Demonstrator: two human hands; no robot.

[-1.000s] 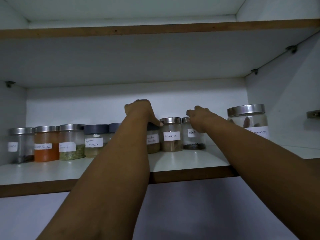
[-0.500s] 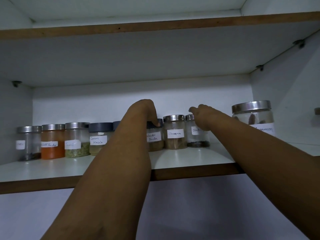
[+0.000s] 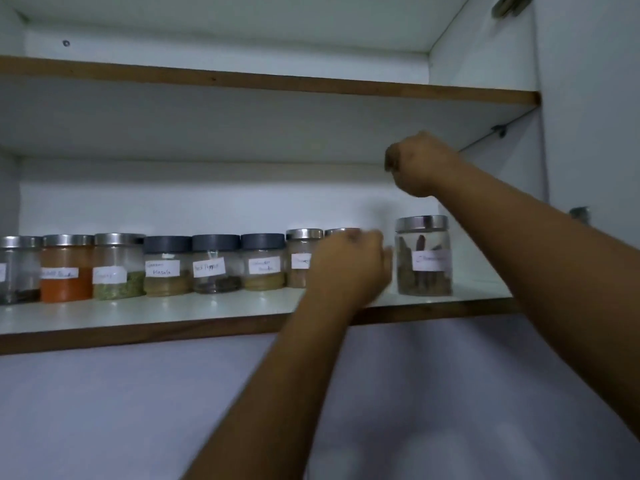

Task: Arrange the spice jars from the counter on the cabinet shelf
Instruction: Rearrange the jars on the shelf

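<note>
Nine spice jars (image 3: 216, 263) stand in a row across the middle of the frame on the cabinet shelf (image 3: 145, 315), so the arranging looks nearly done. The left hand (image 3: 349, 263), at centre right, covers the eighth jar, its fingers blurred, grip unclear. The right hand (image 3: 417, 162), upper right, is curled, holding nothing.

Spice jars (image 3: 167, 265) stand side by side in a row on the cabinet shelf (image 3: 138, 315), the cinnamon jar (image 3: 424, 256) rightmost, apart.
</note>
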